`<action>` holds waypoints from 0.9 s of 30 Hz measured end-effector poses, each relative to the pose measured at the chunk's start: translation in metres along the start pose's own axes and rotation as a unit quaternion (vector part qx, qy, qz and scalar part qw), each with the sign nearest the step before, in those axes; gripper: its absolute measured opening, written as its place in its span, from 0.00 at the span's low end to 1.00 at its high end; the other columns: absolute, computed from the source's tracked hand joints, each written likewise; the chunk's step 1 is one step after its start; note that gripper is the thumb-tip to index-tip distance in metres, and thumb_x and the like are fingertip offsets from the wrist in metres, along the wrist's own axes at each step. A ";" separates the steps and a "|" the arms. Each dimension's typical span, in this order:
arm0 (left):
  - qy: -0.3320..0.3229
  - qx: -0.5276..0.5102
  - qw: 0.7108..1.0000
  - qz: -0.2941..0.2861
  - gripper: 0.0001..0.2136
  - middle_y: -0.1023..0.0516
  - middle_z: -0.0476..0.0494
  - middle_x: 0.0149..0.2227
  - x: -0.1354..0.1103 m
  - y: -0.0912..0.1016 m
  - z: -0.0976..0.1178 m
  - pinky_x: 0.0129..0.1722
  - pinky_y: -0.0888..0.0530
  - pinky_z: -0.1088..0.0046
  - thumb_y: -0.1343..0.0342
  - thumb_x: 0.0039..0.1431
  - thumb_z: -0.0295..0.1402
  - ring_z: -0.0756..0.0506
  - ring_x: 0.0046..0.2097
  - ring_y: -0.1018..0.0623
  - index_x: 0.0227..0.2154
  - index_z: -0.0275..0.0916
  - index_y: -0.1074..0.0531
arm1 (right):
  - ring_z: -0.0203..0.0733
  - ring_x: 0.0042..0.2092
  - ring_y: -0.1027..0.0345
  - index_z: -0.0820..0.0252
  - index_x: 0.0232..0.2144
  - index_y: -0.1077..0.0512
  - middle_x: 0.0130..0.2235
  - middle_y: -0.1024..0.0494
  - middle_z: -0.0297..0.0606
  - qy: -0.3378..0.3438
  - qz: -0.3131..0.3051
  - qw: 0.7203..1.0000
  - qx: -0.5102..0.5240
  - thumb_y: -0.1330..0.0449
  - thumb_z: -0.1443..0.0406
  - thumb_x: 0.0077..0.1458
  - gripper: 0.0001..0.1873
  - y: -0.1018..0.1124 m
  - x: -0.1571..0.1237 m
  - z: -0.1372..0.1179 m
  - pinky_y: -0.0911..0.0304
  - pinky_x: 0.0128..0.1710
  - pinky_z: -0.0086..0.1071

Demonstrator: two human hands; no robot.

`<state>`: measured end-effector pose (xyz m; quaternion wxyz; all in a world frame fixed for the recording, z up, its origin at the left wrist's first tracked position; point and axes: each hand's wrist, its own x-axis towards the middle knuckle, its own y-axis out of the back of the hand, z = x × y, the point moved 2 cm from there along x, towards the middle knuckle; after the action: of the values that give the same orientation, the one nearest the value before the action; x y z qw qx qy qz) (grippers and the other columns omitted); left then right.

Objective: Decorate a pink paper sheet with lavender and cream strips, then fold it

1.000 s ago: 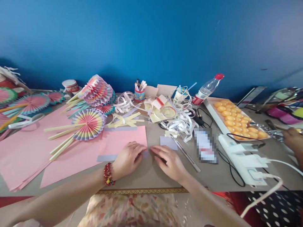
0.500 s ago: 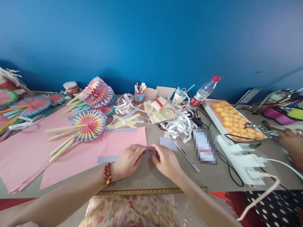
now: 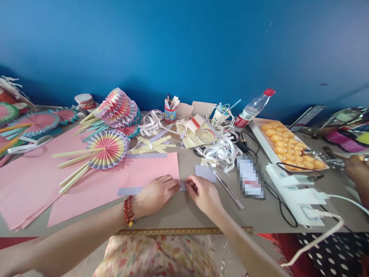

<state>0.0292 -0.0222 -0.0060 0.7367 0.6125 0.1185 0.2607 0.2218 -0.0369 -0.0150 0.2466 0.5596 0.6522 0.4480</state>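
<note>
A pink paper sheet (image 3: 152,171) lies in front of me with purple paper strips along its far and near edges. My left hand (image 3: 157,193), a red bead bracelet at its wrist, rests over the sheet's near right corner, its bent fingers together on the near purple paper strip (image 3: 129,191). Just past the sheet's right edge, my right hand (image 3: 204,193) has its thumb and fingers closed at the strip's end. Part of the strip is hidden beneath my left hand. A purple paper piece (image 3: 205,173) and a craft knife (image 3: 229,190) lie beyond my right hand.
Folded paper fans (image 3: 108,150) and large pink sheets (image 3: 25,184) cover the left. White strip scraps (image 3: 221,152), a bottle (image 3: 250,109) and a pen cup (image 3: 170,114) stand behind. At right are a phone (image 3: 250,177), a power strip (image 3: 294,196) and another person's hand (image 3: 357,173).
My hands have moved slightly apart, showing more of the purple strip's end between them. The view has shifted a little. The fans and scraps have stayed in place.
</note>
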 end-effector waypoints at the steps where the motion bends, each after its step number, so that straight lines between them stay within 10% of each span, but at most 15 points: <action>1: 0.000 0.012 1.000 -0.005 0.09 0.27 0.39 0.47 0.000 0.000 0.000 0.48 0.27 0.63 0.53 0.69 0.28 0.42 0.47 0.28 0.47 0.35 0.31 | 0.39 0.32 0.31 0.55 0.34 0.31 0.28 0.25 0.32 -0.001 -0.003 1.000 -0.001 0.44 0.68 0.58 0.03 0.000 0.000 0.000 0.44 0.31 0.29; 27: -0.009 0.058 0.998 -0.034 0.09 0.28 0.39 0.45 0.001 0.001 0.003 0.38 0.27 0.66 0.52 0.65 0.23 0.42 0.45 0.29 0.46 0.36 0.32 | 0.41 0.32 0.32 0.56 0.33 0.32 0.28 0.25 0.33 0.012 -0.007 1.000 -0.018 0.46 0.72 0.56 0.07 0.001 0.000 -0.002 0.43 0.34 0.31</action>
<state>0.0314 -0.0240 -0.0045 0.7093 0.6523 0.1480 0.2226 0.2202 -0.0376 -0.0131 0.2519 0.5449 0.6510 0.4646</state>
